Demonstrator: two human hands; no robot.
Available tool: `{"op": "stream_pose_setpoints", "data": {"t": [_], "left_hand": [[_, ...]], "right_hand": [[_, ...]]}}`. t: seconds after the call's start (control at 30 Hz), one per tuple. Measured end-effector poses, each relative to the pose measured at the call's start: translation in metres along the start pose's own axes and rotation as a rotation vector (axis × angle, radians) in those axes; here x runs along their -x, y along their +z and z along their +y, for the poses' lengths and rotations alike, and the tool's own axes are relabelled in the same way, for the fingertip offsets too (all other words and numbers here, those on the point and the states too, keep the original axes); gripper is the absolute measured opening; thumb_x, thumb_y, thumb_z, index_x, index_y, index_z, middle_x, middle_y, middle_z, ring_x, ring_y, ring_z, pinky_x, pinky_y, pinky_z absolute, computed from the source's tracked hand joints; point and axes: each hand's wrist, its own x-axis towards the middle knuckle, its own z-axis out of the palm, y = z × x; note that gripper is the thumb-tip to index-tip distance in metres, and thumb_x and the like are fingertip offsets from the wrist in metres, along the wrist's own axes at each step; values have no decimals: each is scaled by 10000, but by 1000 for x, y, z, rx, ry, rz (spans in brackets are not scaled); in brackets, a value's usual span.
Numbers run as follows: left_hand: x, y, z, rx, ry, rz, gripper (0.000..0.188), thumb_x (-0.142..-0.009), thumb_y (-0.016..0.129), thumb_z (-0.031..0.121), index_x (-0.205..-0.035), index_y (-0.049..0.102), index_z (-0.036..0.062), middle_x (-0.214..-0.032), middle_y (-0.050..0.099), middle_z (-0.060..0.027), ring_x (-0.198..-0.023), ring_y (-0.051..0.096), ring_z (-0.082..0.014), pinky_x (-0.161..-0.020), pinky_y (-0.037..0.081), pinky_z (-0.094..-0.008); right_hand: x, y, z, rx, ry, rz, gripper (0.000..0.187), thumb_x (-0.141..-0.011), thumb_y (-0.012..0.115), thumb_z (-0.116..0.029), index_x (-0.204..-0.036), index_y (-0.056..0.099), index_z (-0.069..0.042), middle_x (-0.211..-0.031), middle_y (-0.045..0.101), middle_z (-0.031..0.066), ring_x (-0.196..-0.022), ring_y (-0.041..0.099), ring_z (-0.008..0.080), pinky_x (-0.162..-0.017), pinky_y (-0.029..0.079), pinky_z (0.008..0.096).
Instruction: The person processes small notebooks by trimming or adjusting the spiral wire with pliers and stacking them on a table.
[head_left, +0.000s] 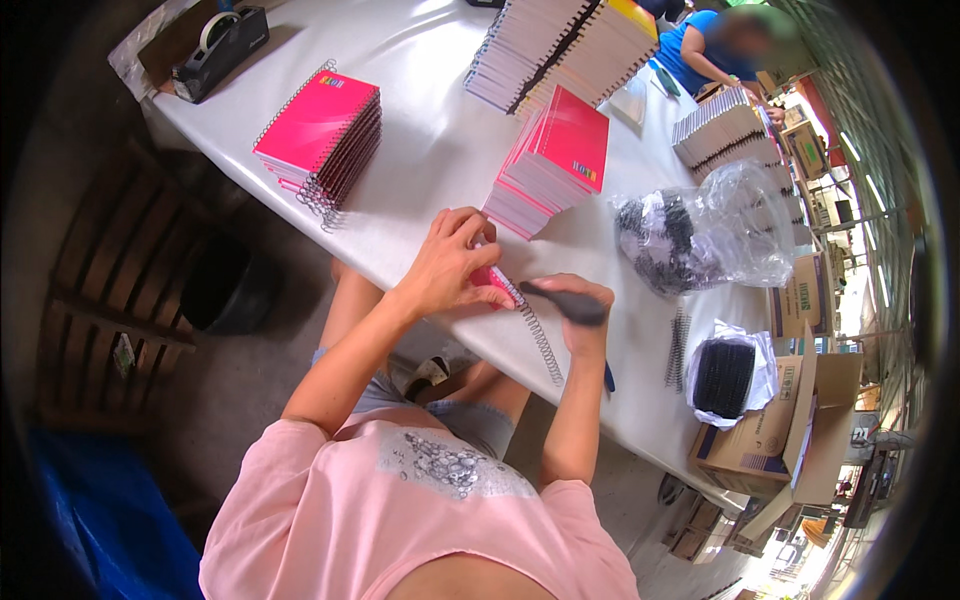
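A small pink notebook (490, 285) stands at the table's near edge, its spine turned toward the right. My left hand (447, 262) is closed around it, thumb and fingers on its covers. From the spine a dark wire spiral coil (540, 340) sticks out and hangs toward me. My right hand (588, 292) is closed on a dark tool with a rounded, blurred body (575, 306); its narrow end points at the notebook's spine. The tool's exact kind is not clear. Beyond my hands stands a stack of pink notebooks (560, 150) with no coils visible on the near side.
Coil-bound pink notebooks (318, 125) are stacked at left, near a tape dispenser (222, 50). Taller notebook stacks (560, 45) stand at the back. At right are a plastic bag of black coils (700, 225), loose coils (678, 350) and an open carton (750, 440). Another person (705, 55) works far right.
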Motion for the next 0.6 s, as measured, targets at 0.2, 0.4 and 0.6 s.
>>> {"op": "stream_pose_setpoints", "data": {"t": [0.2, 0.4, 0.6], "left_hand": [[-3, -2, 0, 24, -19, -29, 533, -578, 753, 545, -784, 562, 92, -1097, 489, -106, -1070, 427, -303, -884, 358, -449], [3, 9, -1, 298, -53, -12, 552, -515, 836, 481, -706, 509, 79, -1227, 369, -180, -1086, 372, -323, -837, 384, -409], [9, 27, 1, 501, -198, 67, 665, -436, 895, 426, -835, 477, 99, -1145, 350, -166, -1132, 326, -305, -867, 356, -382]], "right_hand": [[-4, 3, 12, 173, 170, 157, 277, -675, 612, 81, -915, 698, -26, -869, 692, 115, -773, 651, 154, -714, 500, 264], [8, 3, 18, 160, 167, 190, 258, -679, 596, 80, -890, 703, -22, -850, 691, 119, -776, 653, 164, -721, 500, 266], [15, 3, 12, 199, 85, 108, 298, -668, 548, 95, -895, 703, -21, -844, 692, 107, -778, 655, 166, -714, 491, 264]]}}
